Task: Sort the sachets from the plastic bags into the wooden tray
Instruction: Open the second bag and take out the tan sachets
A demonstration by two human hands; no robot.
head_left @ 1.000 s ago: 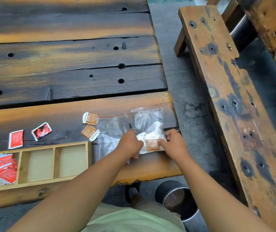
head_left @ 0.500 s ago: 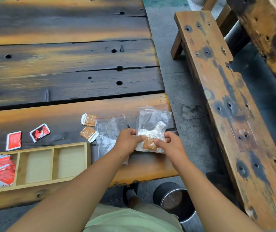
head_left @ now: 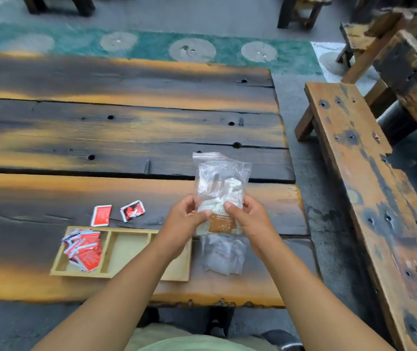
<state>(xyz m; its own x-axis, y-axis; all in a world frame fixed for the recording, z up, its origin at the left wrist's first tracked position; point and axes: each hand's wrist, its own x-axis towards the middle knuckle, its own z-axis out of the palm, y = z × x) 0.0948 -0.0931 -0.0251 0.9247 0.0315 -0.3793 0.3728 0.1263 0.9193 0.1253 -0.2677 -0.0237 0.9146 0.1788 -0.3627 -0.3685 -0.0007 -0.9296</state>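
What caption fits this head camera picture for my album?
The left hand and right hand hold a clear plastic bag of sachets up beside the wooden tray.

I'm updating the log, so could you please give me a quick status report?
Left hand and right hand pinching clear plastic zip bag, held upright off table. Brown sachet inside, bottom end. Crumpled second bag lies beside light wooden tray.

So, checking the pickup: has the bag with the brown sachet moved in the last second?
Yes. The bag lay flat on the table; now the left hand and right hand hold it upright, lifted off the wood.
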